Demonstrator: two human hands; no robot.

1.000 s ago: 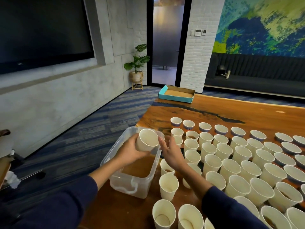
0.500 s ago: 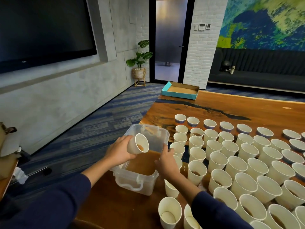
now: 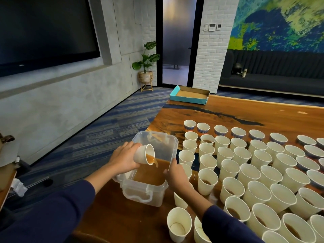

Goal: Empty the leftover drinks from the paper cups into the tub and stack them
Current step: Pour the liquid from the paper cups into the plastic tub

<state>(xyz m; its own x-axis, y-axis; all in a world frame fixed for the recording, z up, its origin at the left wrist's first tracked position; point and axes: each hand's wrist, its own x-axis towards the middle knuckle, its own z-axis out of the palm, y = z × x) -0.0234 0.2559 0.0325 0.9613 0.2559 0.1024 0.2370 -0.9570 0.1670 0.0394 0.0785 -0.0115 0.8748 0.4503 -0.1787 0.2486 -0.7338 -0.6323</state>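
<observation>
My left hand (image 3: 122,159) grips a white paper cup (image 3: 144,154) tipped on its side over the clear plastic tub (image 3: 138,196). Brown drink streams from the cup's rim into the brown liquid that fills the tub's bottom. My right hand (image 3: 175,174) rests on the tub's right rim, fingers curled over the edge. Several upright white paper cups (image 3: 249,172) stand in rows to the right of the tub; some show brown liquid inside. Two cups (image 3: 178,224) stand near the table's front edge.
The tub sits at the left edge of the wooden table (image 3: 228,113). A teal cardboard tray (image 3: 189,97) lies at the table's far corner. Carpeted floor drops away to the left. A sofa (image 3: 273,76) and a potted plant (image 3: 146,67) stand beyond.
My left hand lowered the cup over the tub and tipped it further, so drink now pours out. My right hand moved down from beside the cup onto the tub's right rim.
</observation>
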